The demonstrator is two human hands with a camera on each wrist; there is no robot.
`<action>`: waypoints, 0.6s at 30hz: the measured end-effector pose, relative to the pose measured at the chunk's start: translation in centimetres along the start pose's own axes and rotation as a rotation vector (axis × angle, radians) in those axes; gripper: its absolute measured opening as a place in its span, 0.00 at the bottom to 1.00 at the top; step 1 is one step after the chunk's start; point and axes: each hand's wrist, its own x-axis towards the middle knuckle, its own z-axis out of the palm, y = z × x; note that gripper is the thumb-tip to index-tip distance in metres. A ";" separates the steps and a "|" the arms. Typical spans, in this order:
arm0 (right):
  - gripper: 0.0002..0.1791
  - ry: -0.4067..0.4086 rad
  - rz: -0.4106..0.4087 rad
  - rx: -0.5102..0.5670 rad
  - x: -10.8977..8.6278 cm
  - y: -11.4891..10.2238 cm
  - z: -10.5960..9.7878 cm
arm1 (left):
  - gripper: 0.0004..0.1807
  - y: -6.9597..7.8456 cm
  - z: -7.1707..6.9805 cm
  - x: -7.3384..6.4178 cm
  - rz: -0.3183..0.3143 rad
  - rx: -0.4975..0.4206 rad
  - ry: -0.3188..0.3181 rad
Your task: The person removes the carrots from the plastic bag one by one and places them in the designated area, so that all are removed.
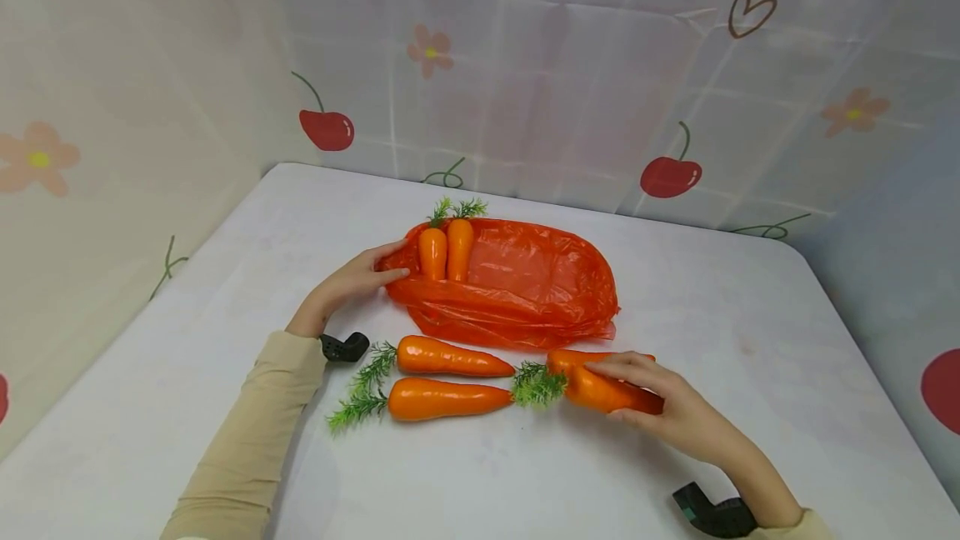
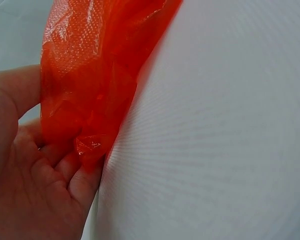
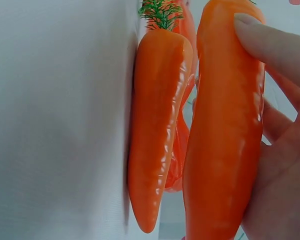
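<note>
A thin red plastic bag (image 1: 540, 261) lies open on the table, with two orange toy carrots (image 1: 433, 253) inside at its left end, green tops sticking out. My left hand (image 1: 352, 277) grips the bag's left edge; in the left wrist view its fingers (image 2: 87, 187) go behind the film. My right hand (image 1: 682, 415) holds a carrot (image 3: 222, 120), thumb pressed on its thick end. Beside that one, another carrot (image 3: 160, 115) rests on the table. Two more carrots (image 1: 450, 400) lie in front of the bag, leaves to the left.
The white table (image 1: 480, 482) has a raised backdrop (image 1: 540, 82) with cherries, flowers and hearts behind it. Black wrist devices (image 1: 347, 347) are worn at both wrists.
</note>
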 end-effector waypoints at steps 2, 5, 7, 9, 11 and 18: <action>0.26 -0.012 -0.008 -0.016 -0.1 0.0 0.0 | 0.33 0.6 0.0 -0.4 -0.007 0.000 -0.003; 0.26 -0.042 -0.026 -0.043 -0.2 0.2 0.1 | 0.33 1.1 0.1 -0.6 -0.013 0.006 -0.002; 0.26 -0.063 -0.044 -0.057 -0.3 0.4 0.1 | 0.33 1.2 0.1 -0.7 -0.015 0.004 -0.001; 0.25 -0.081 -0.064 -0.066 -0.3 0.6 0.2 | 0.33 1.1 0.1 -0.6 -0.015 0.005 0.000; 0.25 -0.091 -0.086 -0.071 -0.3 0.9 0.3 | 0.33 1.1 0.1 -0.6 -0.015 0.007 0.001; 0.24 -0.099 -0.127 -0.098 -0.3 1.4 0.7 | 0.33 1.1 0.1 -0.5 -0.022 0.012 -0.001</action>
